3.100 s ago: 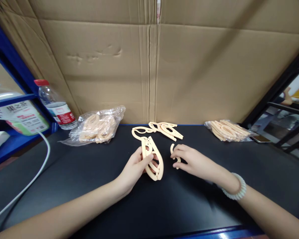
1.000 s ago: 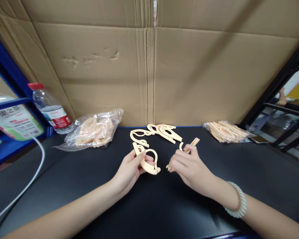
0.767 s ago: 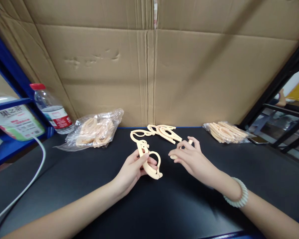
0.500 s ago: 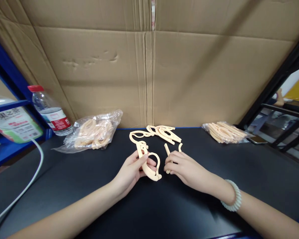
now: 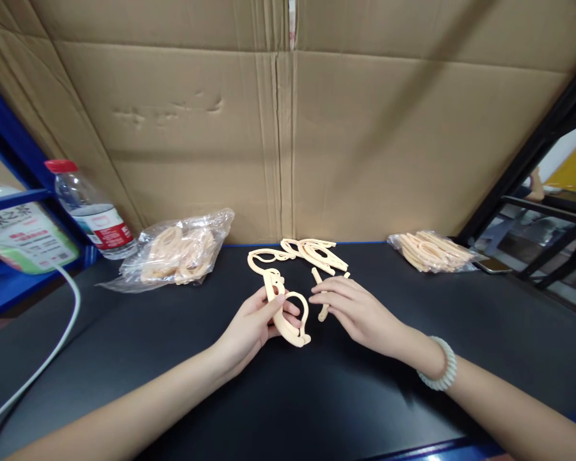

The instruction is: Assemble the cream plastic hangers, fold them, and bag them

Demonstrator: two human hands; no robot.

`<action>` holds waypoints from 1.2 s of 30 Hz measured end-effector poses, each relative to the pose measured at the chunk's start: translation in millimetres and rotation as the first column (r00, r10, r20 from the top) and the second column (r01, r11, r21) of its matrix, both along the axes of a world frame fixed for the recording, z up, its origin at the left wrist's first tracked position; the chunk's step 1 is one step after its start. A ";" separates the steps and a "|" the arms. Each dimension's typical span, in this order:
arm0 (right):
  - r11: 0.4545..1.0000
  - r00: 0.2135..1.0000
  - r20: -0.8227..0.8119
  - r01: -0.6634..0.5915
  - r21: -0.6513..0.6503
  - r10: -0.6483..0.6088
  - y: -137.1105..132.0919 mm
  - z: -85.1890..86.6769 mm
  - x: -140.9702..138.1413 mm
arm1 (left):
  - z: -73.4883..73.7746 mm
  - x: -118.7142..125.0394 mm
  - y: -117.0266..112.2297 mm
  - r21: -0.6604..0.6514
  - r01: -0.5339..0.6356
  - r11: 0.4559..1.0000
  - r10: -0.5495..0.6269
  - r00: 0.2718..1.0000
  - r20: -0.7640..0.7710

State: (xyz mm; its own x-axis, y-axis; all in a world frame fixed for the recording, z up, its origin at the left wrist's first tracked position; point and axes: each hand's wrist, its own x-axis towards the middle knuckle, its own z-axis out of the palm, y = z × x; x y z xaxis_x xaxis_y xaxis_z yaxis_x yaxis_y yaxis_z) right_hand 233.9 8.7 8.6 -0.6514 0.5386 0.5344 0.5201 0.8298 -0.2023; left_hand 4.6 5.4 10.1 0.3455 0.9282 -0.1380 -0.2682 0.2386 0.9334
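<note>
My left hand [image 5: 252, 323] is closed around a cream plastic folding hanger [image 5: 288, 330], tilted, with a curved loop on its right side. Its upper end comes close to other cream hangers behind it; I cannot tell whether they touch. Just right of it, my right hand [image 5: 360, 314] hovers with fingers stretched out over a slim cream piece [image 5: 323, 312] on the table, which they partly hide. Another small cream end [image 5: 346, 275] shows behind that hand. Several loose cream hangers [image 5: 317, 253] lie in a cluster farther back.
On the black table [image 5: 278, 410], a clear bag of cream parts [image 5: 182, 253] lies left and another bag [image 5: 432, 251] right, beside a phone [image 5: 493, 265]. A bottle [image 5: 100, 221] and a white cable [image 5: 52, 352] are at left. Cardboard [image 5: 196, 128] stands behind.
My right hand has lifted slightly and its fingers have straightened, showing more of the slim piece under them. My left hand keeps the hanger in nearly the same place.
</note>
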 end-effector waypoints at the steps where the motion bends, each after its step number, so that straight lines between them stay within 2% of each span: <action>1: 1.000 1.000 0.010 -0.017 0.019 0.017 -3.8 2.7 -2.7 | 0.4 0.0 -0.4 0.005 0.007 1.000 -0.007 1.000 0.005; 4: 0.994 0.993 0.092 -0.080 0.075 0.073 -14.7 8.8 -10.8 | 0.8 0.3 -1.6 0.015 0.036 0.999 -0.036 0.999 0.018; 8: 0.986 0.978 0.193 -0.108 0.128 0.082 -19.2 7.0 -15.7 | -0.3 1.4 -1.8 0.041 0.063 0.997 -0.061 0.998 -0.028; 14: 0.992 0.980 0.193 -0.073 0.106 0.052 -14.9 0.1 -13.8 | -2.1 1.9 -1.9 0.076 0.034 0.996 -0.026 0.994 -0.106; 17: 0.996 0.982 0.182 -0.057 0.072 0.043 -15.3 -1.6 -13.7 | -3.3 0.9 -3.1 0.110 0.065 0.992 -0.051 0.990 -0.128; 21: 0.998 0.993 0.107 -0.056 -0.013 0.057 -17.3 -2.3 -14.7 | -4.3 1.3 -5.3 0.213 0.095 0.973 -0.056 0.981 -0.184; 25: 0.980 0.985 -0.170 -0.044 -0.192 0.011 -18.8 1.8 -14.9 | -4.0 3.5 -8.5 0.331 0.083 0.940 -0.004 0.972 -0.234; 28: 0.925 0.955 -0.295 -0.137 -0.355 0.028 -17.0 5.7 -12.9 | -4.5 4.3 -10.5 0.340 0.100 0.935 -0.002 0.961 -0.276; 31: 0.796 0.912 -0.406 -0.290 -0.532 0.061 -13.0 5.9 -11.5 | -5.5 3.6 -10.8 0.342 0.095 0.935 0.011 0.955 -0.295; 33: 0.722 0.861 -0.508 -0.356 -0.593 0.007 -10.3 4.2 -12.0 | -5.7 2.4 -9.7 0.351 0.075 0.933 0.038 0.951 -0.305; 36: 0.688 0.769 -0.621 -0.371 -0.624 -0.148 -7.4 0.8 -13.3 | -4.9 0.1 -6.8 0.380 0.007 0.925 0.124 0.940 -0.319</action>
